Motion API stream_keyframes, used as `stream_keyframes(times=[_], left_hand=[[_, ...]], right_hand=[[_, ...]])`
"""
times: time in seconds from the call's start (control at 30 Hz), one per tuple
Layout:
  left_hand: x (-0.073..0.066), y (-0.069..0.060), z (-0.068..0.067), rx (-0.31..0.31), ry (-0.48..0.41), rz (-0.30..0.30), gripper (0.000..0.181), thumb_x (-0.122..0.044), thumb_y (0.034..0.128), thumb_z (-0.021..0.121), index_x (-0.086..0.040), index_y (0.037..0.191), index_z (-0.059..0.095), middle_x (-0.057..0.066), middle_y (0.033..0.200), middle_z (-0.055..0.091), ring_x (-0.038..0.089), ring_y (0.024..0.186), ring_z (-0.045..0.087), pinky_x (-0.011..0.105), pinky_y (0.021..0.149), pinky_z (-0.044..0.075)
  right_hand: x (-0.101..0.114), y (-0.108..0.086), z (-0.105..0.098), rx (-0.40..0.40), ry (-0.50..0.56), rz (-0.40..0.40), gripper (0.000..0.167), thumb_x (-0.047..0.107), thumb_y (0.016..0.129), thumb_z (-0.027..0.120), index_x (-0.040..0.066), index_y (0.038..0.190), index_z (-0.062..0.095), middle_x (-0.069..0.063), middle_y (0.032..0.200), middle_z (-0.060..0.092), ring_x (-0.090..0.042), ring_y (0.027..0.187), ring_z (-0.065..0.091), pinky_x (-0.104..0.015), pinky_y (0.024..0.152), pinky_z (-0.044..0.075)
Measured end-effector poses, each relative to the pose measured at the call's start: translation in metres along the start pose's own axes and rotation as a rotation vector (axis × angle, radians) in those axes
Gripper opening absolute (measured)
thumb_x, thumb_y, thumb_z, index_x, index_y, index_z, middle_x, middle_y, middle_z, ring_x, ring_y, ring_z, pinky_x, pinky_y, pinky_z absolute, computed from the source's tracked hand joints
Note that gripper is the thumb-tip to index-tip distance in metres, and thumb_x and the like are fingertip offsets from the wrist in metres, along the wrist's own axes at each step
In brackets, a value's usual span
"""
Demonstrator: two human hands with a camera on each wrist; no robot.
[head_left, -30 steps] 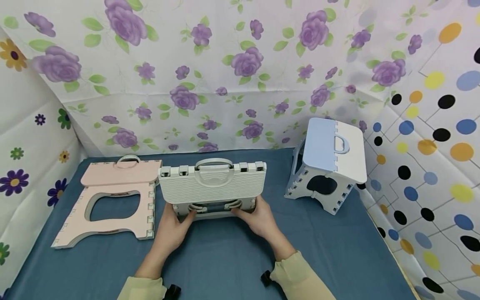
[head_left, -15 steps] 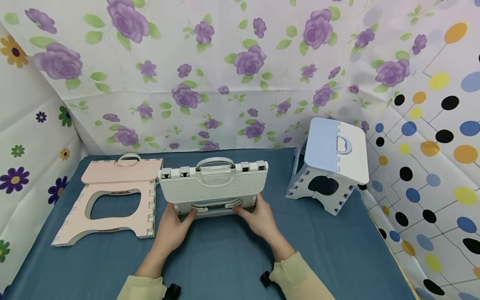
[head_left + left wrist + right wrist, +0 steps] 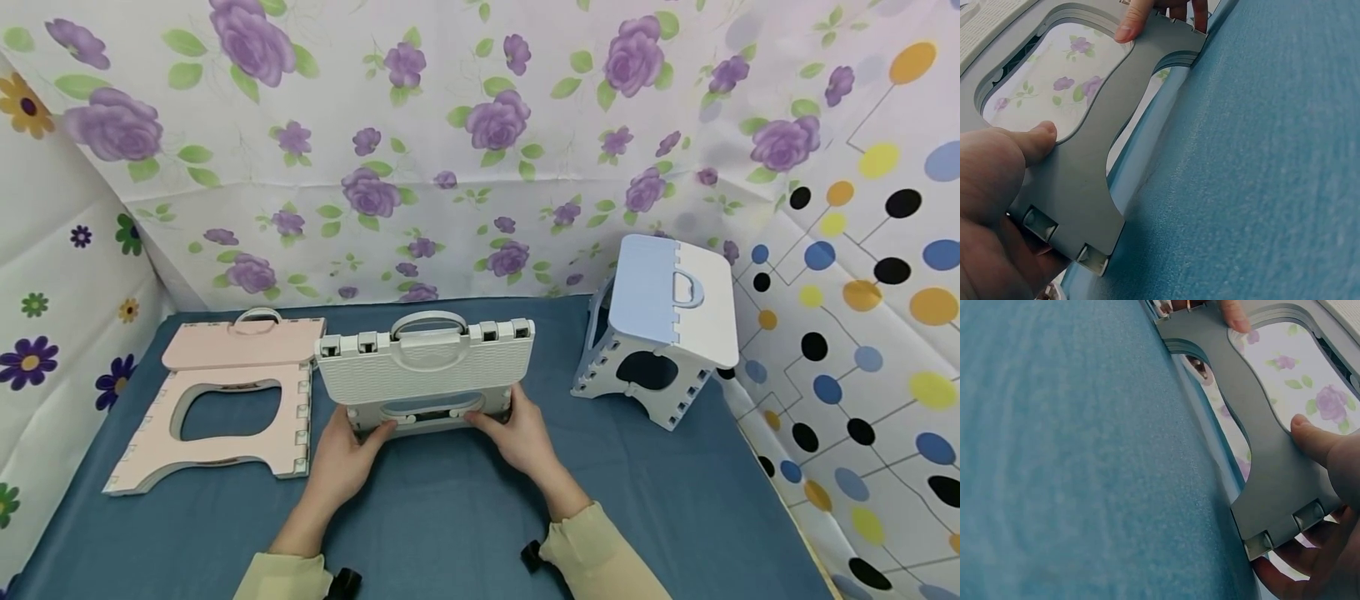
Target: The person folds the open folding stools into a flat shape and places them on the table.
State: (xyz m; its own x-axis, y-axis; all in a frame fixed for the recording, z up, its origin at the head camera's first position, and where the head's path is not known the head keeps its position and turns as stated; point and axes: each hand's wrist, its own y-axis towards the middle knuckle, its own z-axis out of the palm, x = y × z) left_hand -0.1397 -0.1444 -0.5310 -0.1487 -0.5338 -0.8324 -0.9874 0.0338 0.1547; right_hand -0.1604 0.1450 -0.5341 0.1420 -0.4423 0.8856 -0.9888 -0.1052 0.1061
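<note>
A white folding stool (image 3: 427, 371), folded flat, stands mid-table with its handle loop up and its leg end near the cloth. My left hand (image 3: 345, 462) grips the left side of its leg panel, thumb in front at the opening's rim and fingers behind. On the right side, my right hand (image 3: 521, 437) holds it the same way. In the left wrist view, the grey-looking leg panel (image 3: 1069, 181) frames an oval opening with flowered cloth behind. The right wrist view shows the panel's other end (image 3: 1272, 487), with fingers under its hinged edge. Most fingers are partly hidden in the head view.
On the left, a pink folding stool (image 3: 225, 346) lies folded flat. A blue and white stool (image 3: 645, 292) stands unfolded at the back right. Blue cloth (image 3: 465, 525) covers the table. Flowered cloth (image 3: 450, 233) hangs behind, and dotted cloth (image 3: 870, 358) on the right.
The white stool has tipped slightly, its top edge now a little higher in the head view. Its leg-panel opening shows more plainly. Both hands keep about the same place and hold.
</note>
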Motion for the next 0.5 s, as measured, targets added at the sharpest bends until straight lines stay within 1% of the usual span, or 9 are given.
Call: stream_keyframes(times=[0.13, 0.27, 0.4, 0.5], left_hand=[[0.0, 0.001, -0.0002, -0.008, -0.009, 0.026, 0.07, -0.022, 0.1028, 0.076, 0.005, 0.155, 0.038, 0.031, 0.144, 0.054, 0.049, 0.136, 0.055, 0.067, 0.109, 0.043], [0.0011, 0.0024, -0.0003, -0.003, -0.023, 0.036, 0.071, -0.02, 0.102, 0.077, 0.002, 0.156, 0.037, 0.029, 0.144, 0.055, 0.048, 0.135, 0.056, 0.066, 0.108, 0.044], [0.0022, 0.0025, -0.0028, 0.026, -0.034, 0.047, 0.07, -0.017, 0.102, 0.076, 0.002, 0.156, 0.036, 0.029, 0.142, 0.057, 0.047, 0.132, 0.059, 0.066, 0.105, 0.046], [0.0024, 0.0024, -0.0065, 0.052, -0.031, 0.058, 0.069, -0.013, 0.1035, 0.073, 0.005, 0.157, 0.033, 0.032, 0.142, 0.056, 0.049, 0.131, 0.059, 0.066, 0.103, 0.047]], right_hand=[[0.0002, 0.0011, 0.0001, -0.004, -0.002, -0.005, 0.066, 0.028, 0.095, 0.086, 0.023, 0.15, 0.05, -0.007, 0.135, 0.069, -0.023, 0.111, 0.072, -0.042, 0.086, 0.059], [-0.0009, 0.0019, -0.0003, -0.005, -0.004, -0.018, 0.066, 0.029, 0.095, 0.086, 0.025, 0.151, 0.05, -0.005, 0.134, 0.069, -0.02, 0.109, 0.072, -0.04, 0.085, 0.059], [-0.003, 0.0018, -0.0024, 0.012, 0.007, -0.021, 0.065, 0.029, 0.095, 0.085, 0.024, 0.15, 0.051, -0.005, 0.134, 0.069, -0.02, 0.108, 0.071, -0.04, 0.085, 0.059], [-0.0043, 0.0018, -0.0045, 0.031, -0.003, -0.02, 0.064, 0.029, 0.097, 0.083, 0.022, 0.152, 0.051, -0.006, 0.131, 0.069, -0.02, 0.104, 0.07, -0.04, 0.082, 0.057]])
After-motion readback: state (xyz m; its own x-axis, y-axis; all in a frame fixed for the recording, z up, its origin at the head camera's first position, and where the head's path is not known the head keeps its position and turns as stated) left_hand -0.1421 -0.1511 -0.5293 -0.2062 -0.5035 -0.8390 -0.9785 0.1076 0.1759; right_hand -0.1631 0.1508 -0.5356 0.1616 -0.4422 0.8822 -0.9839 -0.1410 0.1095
